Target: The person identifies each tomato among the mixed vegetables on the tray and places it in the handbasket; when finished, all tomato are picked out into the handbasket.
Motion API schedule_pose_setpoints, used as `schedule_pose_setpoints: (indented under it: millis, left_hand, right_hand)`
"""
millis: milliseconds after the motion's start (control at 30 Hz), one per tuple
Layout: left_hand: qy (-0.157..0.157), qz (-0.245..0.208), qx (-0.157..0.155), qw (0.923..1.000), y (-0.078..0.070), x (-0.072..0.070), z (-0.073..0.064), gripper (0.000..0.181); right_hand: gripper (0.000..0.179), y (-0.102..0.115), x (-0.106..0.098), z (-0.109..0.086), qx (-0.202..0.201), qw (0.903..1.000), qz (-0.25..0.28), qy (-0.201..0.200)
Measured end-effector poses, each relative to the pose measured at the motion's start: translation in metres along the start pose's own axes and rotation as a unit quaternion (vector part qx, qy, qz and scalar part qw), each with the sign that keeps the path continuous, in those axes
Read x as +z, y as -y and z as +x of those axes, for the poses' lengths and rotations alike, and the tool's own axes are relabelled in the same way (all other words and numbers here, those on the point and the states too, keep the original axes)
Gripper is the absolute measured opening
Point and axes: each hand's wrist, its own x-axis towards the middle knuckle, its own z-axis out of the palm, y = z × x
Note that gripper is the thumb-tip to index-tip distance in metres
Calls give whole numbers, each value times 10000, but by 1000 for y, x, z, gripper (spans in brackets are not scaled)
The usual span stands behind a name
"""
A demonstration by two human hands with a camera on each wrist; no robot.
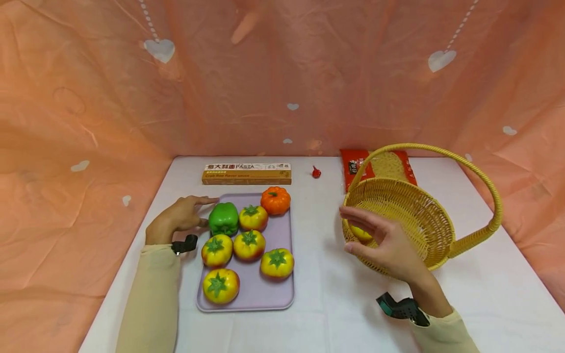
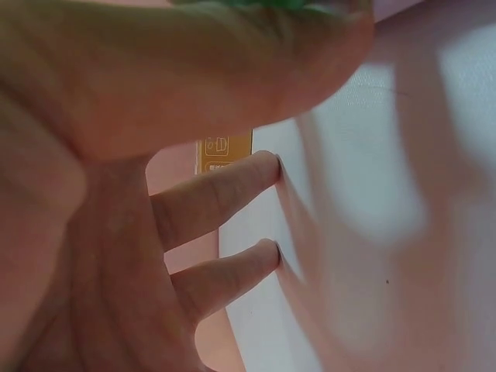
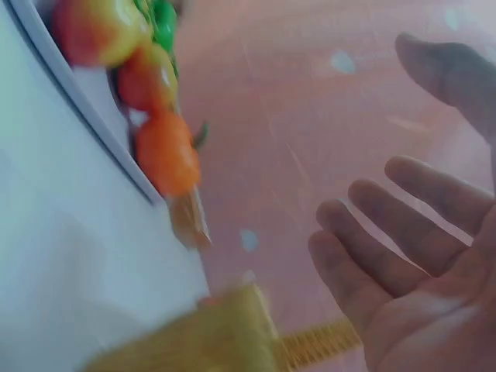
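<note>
My left hand [image 1: 178, 220] is at the upper left edge of a lilac tray [image 1: 260, 298], fingers extended, its thumb right at a green bell pepper [image 1: 223, 219]. In the left wrist view, two straight fingers [image 2: 225, 198] reach down to the white tabletop. Several yellow-red persimmons [image 1: 249, 245] with green leafy tops sit on the tray, along with a small orange pumpkin [image 1: 275, 200]. Over the left rim of a wicker basket [image 1: 434, 215], my right hand [image 1: 393, 245] hovers with spread fingers and an empty palm. Inside the basket, partly hidden by that hand, lies a yellow fruit [image 1: 361, 233].
Behind the tray lies a long pasta box [image 1: 247, 174]. A small red object [image 1: 316, 172] stands to its right. Behind the basket is a red pasta bag [image 1: 353, 166]; the basket's tall handle [image 1: 496, 196] arches up toward the right. Orange cloth [image 1: 273, 73] hangs around the table.
</note>
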Motion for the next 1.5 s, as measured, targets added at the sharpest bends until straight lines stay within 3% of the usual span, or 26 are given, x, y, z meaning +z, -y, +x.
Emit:
schedule_pose_setpoints:
  millis: [200,400,633,1033,1500]
  left_hand:
    - [-46,102,109,9999,1,0,2,73]
    - [-42,58,18,10000,-1,0,1,74]
    - [-94,14,1,10000,-1,1,2,75]
    - [-192,244,40,9995,-2,4,3,74]
    - [-8,123,-183,9998,-4,0,1,75]
  right_hand:
    - [63,-6,25,4,239,9961,396,757]
    - [63,-20,52,7,455,9897,673,1181]
    - [69,-30,76,13,544,9867,334,1497]
    - [61,-31,101,22,-42,9843,-334,1734]
    - [60,-28,113,29,-379,9823,-690,1697]
